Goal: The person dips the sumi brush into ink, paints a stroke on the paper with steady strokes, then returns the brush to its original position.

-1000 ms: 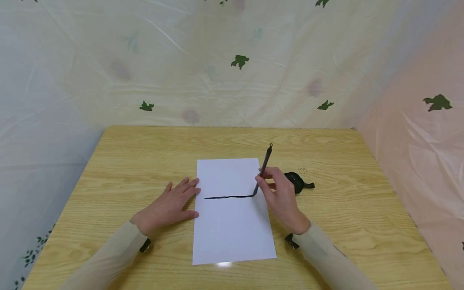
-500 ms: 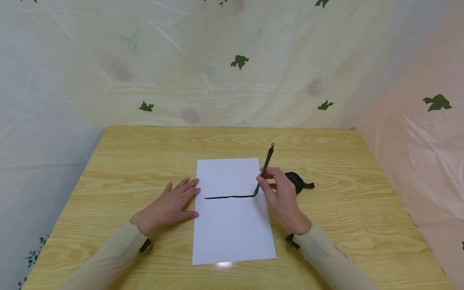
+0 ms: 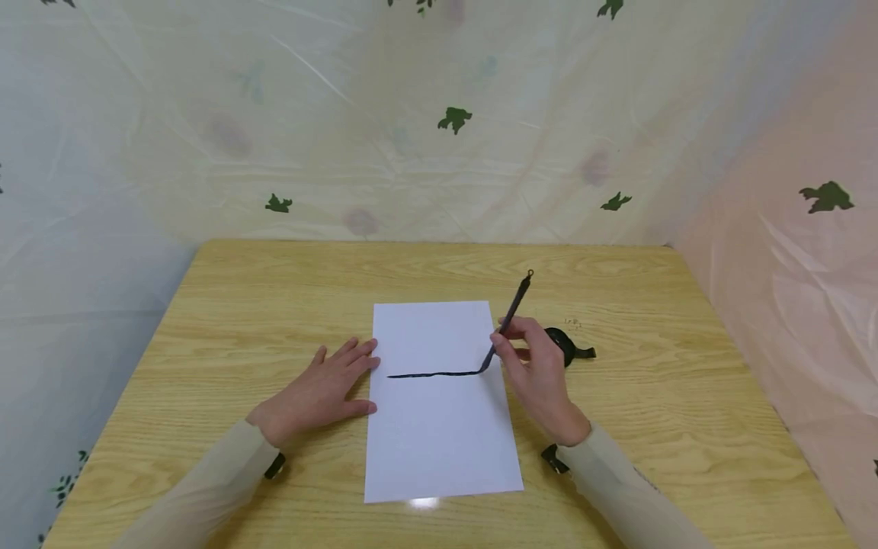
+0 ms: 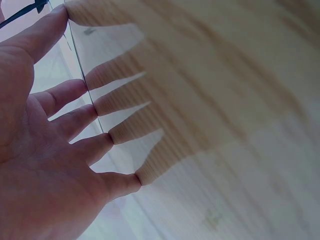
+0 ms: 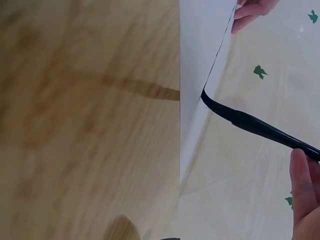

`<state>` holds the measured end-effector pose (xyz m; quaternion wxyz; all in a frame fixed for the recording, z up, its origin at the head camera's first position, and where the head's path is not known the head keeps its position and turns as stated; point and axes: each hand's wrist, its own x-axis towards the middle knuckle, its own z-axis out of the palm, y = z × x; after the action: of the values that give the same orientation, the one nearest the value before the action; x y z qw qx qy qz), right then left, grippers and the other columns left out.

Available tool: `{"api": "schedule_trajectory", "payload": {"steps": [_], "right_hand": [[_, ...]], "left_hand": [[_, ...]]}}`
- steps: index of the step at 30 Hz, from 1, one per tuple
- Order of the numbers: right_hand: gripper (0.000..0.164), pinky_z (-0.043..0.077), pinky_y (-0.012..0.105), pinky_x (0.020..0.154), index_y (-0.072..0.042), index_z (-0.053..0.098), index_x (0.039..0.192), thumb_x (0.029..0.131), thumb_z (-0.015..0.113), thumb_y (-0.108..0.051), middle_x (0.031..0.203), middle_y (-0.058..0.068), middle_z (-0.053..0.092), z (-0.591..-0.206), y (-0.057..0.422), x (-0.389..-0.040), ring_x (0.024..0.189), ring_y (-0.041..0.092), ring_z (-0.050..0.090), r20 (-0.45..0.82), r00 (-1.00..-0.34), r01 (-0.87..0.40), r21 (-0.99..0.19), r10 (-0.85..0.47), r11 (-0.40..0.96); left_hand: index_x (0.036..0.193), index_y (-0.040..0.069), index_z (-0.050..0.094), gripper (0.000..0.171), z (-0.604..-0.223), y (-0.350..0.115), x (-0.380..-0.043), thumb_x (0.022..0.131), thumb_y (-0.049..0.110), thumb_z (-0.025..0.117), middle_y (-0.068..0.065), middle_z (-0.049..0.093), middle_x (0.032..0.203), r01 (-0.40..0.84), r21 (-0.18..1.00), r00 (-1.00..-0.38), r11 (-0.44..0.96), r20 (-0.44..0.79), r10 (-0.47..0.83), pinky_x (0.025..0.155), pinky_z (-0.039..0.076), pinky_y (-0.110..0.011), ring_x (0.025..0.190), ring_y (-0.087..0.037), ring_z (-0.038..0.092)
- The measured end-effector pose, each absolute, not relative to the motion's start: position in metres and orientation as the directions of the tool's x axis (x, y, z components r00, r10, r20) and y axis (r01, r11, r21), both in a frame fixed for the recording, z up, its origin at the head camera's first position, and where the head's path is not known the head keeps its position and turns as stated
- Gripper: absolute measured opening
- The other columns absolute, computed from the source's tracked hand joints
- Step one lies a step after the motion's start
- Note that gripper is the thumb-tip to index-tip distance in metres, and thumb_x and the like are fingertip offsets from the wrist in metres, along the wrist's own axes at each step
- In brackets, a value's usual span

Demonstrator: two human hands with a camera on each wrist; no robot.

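My right hand (image 3: 542, 377) pinches a black ink brush (image 3: 516, 306) between thumb and fingers, its handle leaning up and to the right. In the right wrist view the bristles of the brush (image 5: 217, 107) bend against the paper (image 5: 197, 55). A black, slightly wavy line (image 3: 432, 374) runs across the white sheet of paper (image 3: 439, 442) and meets the brush tip near the right edge. Fingers spread, my left hand (image 3: 318, 393) rests at the sheet's left edge with its fingertips on it. The left wrist view shows that palm (image 4: 55, 145) and the outstretched fingers touching the surface.
Just behind my right hand sits a small round black dish (image 3: 564, 347) with a short handle, partly hidden by the hand. Small marks (image 3: 572, 323) lie beyond it on the wooden table (image 3: 686, 381). Pale sheeting (image 3: 411, 152) with green leaf shapes hangs around the table.
The brush handle has tilted further to the right, and my right hand has shifted slightly right with it. The brush tip has edged a little rightward; my left hand stays put.
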<state>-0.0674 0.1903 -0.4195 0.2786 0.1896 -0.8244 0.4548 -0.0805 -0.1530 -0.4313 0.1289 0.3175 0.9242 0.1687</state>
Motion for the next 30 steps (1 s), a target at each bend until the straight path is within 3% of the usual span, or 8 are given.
{"api": "schedule_trajectory", "payload": {"steps": [4,11,21,25,30], "right_hand": [[0.029,0.057,0.016,0.07,0.004,0.065,0.115,0.088,0.074,0.013,0.094,0.013,0.07,-0.418,0.19,-0.068,0.082,0.023,0.071,0.657,-0.753,-0.589,-0.66,-0.021,0.466],[0.031,0.059,0.02,0.064,0.009,0.064,0.113,0.085,0.072,0.021,0.091,0.019,0.07,-0.415,0.192,-0.069,0.073,0.029,0.072,0.678,-0.734,-0.614,-0.684,0.032,0.395],[0.031,0.06,0.024,0.067,0.014,0.059,0.116,0.087,0.067,0.022,0.093,0.022,0.067,-0.411,0.2,-0.068,0.081,0.007,0.071,0.655,-0.749,-0.591,-0.726,0.094,0.353],[0.028,0.061,0.025,0.068,0.016,0.058,0.117,0.091,0.065,0.02,0.093,0.023,0.066,-0.406,0.203,-0.067,0.082,0.007,0.071,0.657,-0.745,-0.6,-0.736,0.114,0.315],[0.025,0.06,0.024,0.07,0.016,0.056,0.119,0.095,0.063,0.017,0.097,0.012,0.068,-0.403,0.208,-0.065,0.084,0.01,0.071,0.643,-0.754,-0.592,-0.755,0.137,0.282]], "left_hand": [[0.151,0.002,0.05,0.07,-0.431,-0.153,-0.08,0.097,0.042,0.072,-0.014,0.031,0.167,0.542,0.393,-0.766,0.743,-0.133,0.629,0.114,0.019,-0.076,0.155,-0.04,0.022],[0.151,0.003,0.05,0.071,-0.432,-0.154,-0.08,0.097,0.042,0.072,-0.015,0.031,0.167,0.543,0.389,-0.767,0.744,-0.13,0.628,0.114,0.019,-0.076,0.155,-0.04,0.022],[0.152,0.003,0.049,0.07,-0.432,-0.153,-0.081,0.098,0.043,0.071,-0.014,0.031,0.168,0.541,0.395,-0.766,0.742,-0.134,0.629,0.114,0.018,-0.076,0.155,-0.041,0.022],[0.151,0.003,0.05,0.071,-0.433,-0.153,-0.08,0.097,0.043,0.072,-0.014,0.03,0.168,0.54,0.394,-0.767,0.743,-0.132,0.628,0.114,0.018,-0.076,0.155,-0.041,0.022],[0.151,0.002,0.05,0.07,-0.431,-0.154,-0.08,0.097,0.042,0.072,-0.015,0.031,0.167,0.539,0.402,-0.767,0.74,-0.129,0.629,0.114,0.018,-0.076,0.155,-0.042,0.022]]}}
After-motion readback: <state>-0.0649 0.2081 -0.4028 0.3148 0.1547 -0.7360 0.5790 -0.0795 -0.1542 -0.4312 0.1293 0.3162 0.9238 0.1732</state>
